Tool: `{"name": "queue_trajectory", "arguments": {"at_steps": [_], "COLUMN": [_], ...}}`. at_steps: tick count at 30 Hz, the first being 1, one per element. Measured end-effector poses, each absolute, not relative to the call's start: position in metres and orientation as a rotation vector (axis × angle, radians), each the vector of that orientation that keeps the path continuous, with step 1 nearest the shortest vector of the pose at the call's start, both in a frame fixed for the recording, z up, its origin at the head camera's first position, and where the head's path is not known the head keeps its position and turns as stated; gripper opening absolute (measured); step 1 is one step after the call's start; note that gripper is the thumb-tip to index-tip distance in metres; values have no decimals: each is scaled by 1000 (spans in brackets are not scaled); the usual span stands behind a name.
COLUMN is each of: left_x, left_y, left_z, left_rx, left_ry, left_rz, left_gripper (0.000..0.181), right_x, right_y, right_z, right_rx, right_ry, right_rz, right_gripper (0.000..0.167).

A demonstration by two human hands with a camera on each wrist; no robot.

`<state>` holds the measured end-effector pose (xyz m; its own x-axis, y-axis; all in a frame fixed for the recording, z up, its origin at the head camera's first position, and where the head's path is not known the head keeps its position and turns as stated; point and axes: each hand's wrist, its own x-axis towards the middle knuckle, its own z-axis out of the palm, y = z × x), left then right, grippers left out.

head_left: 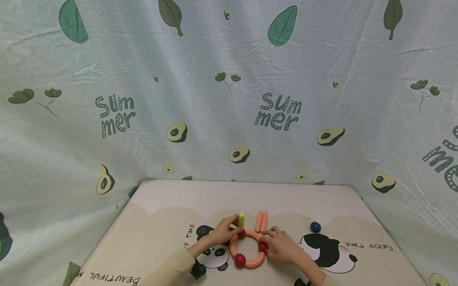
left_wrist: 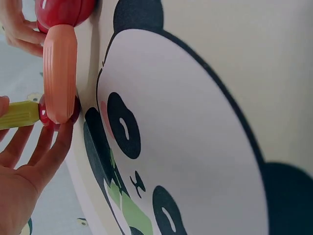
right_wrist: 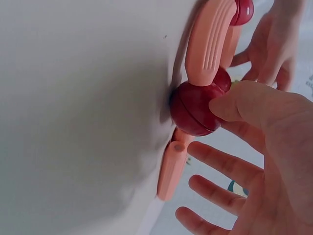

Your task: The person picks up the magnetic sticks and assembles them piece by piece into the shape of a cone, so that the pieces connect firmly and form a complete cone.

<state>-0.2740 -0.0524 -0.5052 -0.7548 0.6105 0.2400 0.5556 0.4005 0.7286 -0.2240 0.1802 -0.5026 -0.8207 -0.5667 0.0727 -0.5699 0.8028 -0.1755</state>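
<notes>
A ring of curved orange toy rods (head_left: pixel 255 263) joined by red balls lies on the table. At its far side, my left hand (head_left: pixel 223 230) pinches a short yellow-green rod (head_left: pixel 241 219), which stands against the far red ball (head_left: pixel 241 234). The left wrist view has the left fingers (left_wrist: pixel 58 147) touching that ball from behind. On the ring's right side, my right hand (head_left: pixel 282 245) grips another red ball (right_wrist: pixel 193 110) with the thumb on it and the other fingers spread. A third red ball (head_left: pixel 240 260) sits at the near side, untouched.
Two straight orange rods (head_left: pixel 261 221) lie side by side just beyond the ring. A dark blue ball (head_left: pixel 315 227) rests farther right on the panda-printed table (head_left: pixel 161 222). A printed curtain (head_left: pixel 214 119) hangs behind and around the table.
</notes>
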Motion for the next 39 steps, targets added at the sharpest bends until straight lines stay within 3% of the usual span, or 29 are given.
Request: {"name": "queue_trajectory", "arguments": {"at_steps": [9,24,39], "left_x": [-270,-269,-266], "left_y": [-54,-55,-57], "left_z": [-507,-509,-513], "left_rx": [1109,1101,1125], "left_ry": [2571,2571,2586], "left_rz": [1315,1315,1338], "left_gripper": [16,22,18], "right_x": [-234,-259,-277], "right_y": [191,200,200], "right_z": [-495,-498,-503], "right_rx": [970,918,859], "right_ry": [-2959,-2728,-2716], "right_rz": [390,155,82], "right_gripper": [33,29,45]}}
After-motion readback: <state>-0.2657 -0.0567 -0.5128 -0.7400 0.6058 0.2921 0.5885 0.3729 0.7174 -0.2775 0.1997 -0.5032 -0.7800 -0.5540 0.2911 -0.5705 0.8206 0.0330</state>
